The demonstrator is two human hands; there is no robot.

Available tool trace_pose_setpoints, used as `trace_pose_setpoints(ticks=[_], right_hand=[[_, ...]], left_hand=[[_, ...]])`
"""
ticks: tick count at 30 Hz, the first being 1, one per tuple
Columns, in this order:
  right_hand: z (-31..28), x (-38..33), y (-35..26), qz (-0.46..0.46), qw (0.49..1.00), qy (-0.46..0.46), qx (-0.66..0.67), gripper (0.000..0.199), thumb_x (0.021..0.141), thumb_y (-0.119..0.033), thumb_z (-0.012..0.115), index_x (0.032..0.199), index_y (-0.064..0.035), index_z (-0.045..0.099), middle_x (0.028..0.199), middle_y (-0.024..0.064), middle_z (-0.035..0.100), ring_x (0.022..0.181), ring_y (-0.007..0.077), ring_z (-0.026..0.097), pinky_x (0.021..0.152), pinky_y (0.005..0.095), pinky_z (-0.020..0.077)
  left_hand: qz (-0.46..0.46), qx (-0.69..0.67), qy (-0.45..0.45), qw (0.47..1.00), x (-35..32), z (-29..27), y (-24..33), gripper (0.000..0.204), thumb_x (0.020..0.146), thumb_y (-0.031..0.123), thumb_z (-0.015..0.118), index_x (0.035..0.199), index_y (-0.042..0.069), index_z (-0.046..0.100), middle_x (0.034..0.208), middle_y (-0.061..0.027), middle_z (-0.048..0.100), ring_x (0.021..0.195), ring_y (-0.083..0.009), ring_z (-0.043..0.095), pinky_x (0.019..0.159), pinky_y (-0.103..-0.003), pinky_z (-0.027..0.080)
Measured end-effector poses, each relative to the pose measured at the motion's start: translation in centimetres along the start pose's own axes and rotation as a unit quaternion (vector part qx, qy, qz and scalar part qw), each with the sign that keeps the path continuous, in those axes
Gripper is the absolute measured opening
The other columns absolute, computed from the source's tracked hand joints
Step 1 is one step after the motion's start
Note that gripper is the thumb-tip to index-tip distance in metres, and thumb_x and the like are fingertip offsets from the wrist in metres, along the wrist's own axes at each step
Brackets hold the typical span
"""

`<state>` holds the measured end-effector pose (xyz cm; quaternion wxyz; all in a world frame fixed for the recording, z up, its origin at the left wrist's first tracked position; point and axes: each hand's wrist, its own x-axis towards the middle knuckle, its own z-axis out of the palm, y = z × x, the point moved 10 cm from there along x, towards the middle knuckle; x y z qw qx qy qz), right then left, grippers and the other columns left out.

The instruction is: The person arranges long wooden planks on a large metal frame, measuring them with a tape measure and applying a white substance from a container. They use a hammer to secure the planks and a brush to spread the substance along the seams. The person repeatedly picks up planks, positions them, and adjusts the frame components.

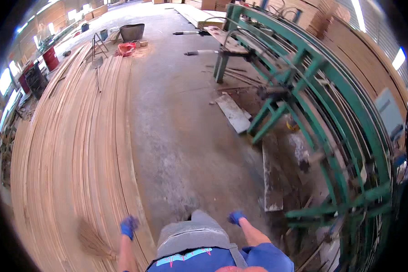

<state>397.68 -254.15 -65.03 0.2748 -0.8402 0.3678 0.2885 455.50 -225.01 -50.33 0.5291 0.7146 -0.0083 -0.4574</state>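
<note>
My left hand (129, 226), in a blue glove, hangs over the right side of a broad layer of long wooden boards (63, 163). Its fingers are blurred, and nothing can be made out in them. Beside my left forearm lies the straw head of a broom (94, 239), its handle lost behind the arm. My right hand (235, 217), also gloved in blue, is held out over the concrete floor (167, 136). It looks rounded, but its fingers are too smeared to read. A grey apron (195, 235) covers my front.
A long green metal machine frame (313, 72) runs along the right, with pale planks (273, 177) on the floor beside it. A shovel (98, 68) lies across the boards' far end. Beyond stand a dark tub (132, 32) and a red drum (51, 59). Wood stacks (367, 50) rise behind the machine.
</note>
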Motion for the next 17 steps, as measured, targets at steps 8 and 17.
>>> trace_pose_setpoints(ticks=[8, 17], right_hand=[[-63.3, 24.9, -28.8, -0.178, 0.93, 0.253, 0.197, 0.03, 0.09, -0.032, 0.056, 0.106, -0.0072, 0.066, 0.095, 0.0132, 0.068, 0.087, 0.0273, 0.066, 0.077, 0.0372, 0.0513], [-95.5, 43.3, -29.4, -0.135, 0.927, 0.231, 0.262, 0.035, 0.088, -0.035, 0.056, 0.112, -0.0115, 0.067, 0.106, 0.0145, 0.068, 0.101, 0.0276, 0.065, 0.094, 0.0377, 0.0492]], left_hand=[[-0.316, -0.162, 0.063, 0.933, 12.4, 5.2, -3.9, 0.033, 0.094, 0.04, 0.044, 0.092, 0.013, 0.064, 0.1, -0.0129, 0.066, 0.09, -0.0227, 0.062, 0.071, -0.043, 0.048], [-0.069, -0.004, -0.036, 0.997, 67.9, 8.9, 51.4, 0.041, 0.091, 0.053, 0.047, 0.091, 0.014, 0.062, 0.102, -0.0121, 0.066, 0.089, -0.0223, 0.061, 0.066, -0.045, 0.046]])
